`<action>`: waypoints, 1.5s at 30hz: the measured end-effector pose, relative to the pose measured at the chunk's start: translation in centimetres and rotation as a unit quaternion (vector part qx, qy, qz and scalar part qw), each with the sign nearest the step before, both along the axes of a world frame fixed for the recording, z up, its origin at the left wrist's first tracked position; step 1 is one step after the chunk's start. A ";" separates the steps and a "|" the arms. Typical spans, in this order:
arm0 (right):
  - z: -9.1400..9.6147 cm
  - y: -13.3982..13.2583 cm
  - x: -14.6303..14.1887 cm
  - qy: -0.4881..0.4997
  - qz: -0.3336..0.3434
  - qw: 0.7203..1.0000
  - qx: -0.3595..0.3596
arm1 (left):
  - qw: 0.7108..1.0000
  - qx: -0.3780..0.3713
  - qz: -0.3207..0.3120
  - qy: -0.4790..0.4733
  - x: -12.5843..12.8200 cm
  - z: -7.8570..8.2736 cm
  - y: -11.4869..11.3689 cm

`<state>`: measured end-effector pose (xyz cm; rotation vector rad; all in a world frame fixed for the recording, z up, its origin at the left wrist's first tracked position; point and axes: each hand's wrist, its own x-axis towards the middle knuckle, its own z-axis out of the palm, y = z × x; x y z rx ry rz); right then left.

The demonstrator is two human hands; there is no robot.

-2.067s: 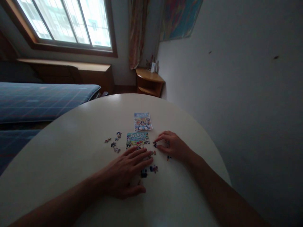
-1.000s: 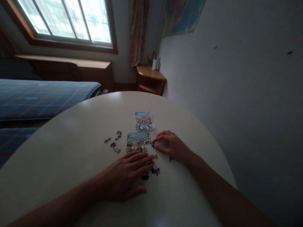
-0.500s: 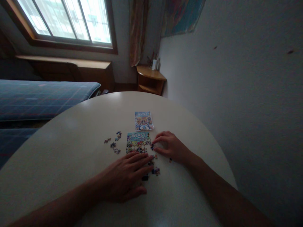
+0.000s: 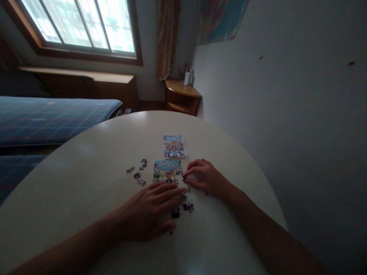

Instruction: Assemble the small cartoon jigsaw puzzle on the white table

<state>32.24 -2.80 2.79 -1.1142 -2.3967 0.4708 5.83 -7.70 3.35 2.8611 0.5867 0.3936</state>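
A partly assembled jigsaw puzzle (image 4: 168,166) with a light-blue "Bluey" top edge lies on the round white table (image 4: 114,141). My left hand (image 4: 153,212) rests flat over its lower part, fingers stretched out and a little apart, hiding what is beneath. At the puzzle's right edge, my right hand (image 4: 203,175) has its thumb and fingertips closed round a small dark puzzle piece (image 4: 184,178). Loose pieces (image 4: 188,207) lie between and below the hands. One small dark piece (image 4: 171,232) shows by my left thumb.
Above the puzzle lies a printed "Bluey" picture sheet or packet (image 4: 174,146). Several loose pieces (image 4: 137,175) form a cluster to the left. A plaid mattress (image 4: 57,118) stands beyond the table's left edge; the wall (image 4: 243,99) is on the right.
My left hand has shifted slightly up and left, uncovering a small dark piece by the thumb. My right fingertips have drawn a little closer around the puzzle piece.
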 end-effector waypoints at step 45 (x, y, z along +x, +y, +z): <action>4.8 -6.9 -1.5 -0.080 0.103 0.990 -0.061 | 0.999 -0.002 0.034 0.036 -1.6 2.3 -3.3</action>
